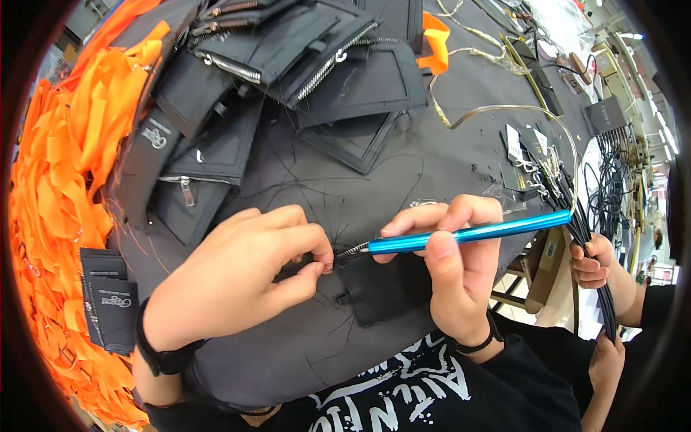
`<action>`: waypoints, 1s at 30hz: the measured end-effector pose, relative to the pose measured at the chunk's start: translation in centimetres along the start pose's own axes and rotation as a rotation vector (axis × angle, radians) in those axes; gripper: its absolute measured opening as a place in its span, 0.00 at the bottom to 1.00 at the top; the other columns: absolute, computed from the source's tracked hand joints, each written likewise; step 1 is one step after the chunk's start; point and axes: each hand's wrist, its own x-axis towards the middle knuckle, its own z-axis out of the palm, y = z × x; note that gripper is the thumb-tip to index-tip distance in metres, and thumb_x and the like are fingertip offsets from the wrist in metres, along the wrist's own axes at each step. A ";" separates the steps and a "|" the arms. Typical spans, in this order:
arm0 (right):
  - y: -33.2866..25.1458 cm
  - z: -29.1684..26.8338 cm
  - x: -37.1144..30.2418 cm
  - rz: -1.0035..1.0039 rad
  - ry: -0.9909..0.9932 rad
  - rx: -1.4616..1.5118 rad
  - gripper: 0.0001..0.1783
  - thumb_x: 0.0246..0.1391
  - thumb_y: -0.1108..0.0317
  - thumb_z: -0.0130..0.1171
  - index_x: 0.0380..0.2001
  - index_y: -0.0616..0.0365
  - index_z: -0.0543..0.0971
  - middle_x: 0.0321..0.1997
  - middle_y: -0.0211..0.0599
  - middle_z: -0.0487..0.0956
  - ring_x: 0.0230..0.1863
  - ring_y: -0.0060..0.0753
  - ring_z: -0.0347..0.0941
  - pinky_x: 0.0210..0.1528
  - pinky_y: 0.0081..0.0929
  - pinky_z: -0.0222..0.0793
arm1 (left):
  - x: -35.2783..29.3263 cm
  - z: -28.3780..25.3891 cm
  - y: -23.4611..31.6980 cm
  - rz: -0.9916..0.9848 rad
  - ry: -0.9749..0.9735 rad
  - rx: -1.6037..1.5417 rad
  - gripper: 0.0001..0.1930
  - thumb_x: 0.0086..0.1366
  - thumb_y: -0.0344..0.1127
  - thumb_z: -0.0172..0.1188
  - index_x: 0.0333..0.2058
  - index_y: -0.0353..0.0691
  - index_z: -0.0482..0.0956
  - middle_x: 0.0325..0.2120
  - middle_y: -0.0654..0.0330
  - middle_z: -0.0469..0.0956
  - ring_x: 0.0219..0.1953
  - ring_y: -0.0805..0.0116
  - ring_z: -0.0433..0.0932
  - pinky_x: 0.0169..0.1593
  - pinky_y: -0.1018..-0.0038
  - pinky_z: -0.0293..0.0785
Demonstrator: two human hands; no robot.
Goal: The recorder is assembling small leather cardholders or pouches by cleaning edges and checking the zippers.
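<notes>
A small black wallet lies on the dark table in front of me, its zipper along the far edge. My right hand grips a shiny blue pen-shaped tool with a cord at its back end. The tool's thin metal tip points left, close to the zipper. On the wallet's left, my left hand has thumb and forefinger pinched together near the zipper's end. What sits in that pinch is too small to make out. Loose dark threads lie around both hands.
Black zipped wallets are heaped at the back, and two more lie on the left. Orange ribbons pile along the left side. Tags lie at right. A co-worker's hand holds a bundle of black cords.
</notes>
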 end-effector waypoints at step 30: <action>0.1 -1.7 0.4 -0.090 -0.242 -0.363 0.13 0.61 0.66 0.45 0.39 0.61 0.55 0.33 0.58 0.76 0.25 0.30 0.74 0.35 0.21 0.71 | 0.5 0.3 -1.0 0.039 -0.063 -0.056 0.05 0.49 0.26 0.58 0.27 0.42 0.78 0.22 0.70 0.75 0.25 0.76 0.65 0.25 0.80 0.60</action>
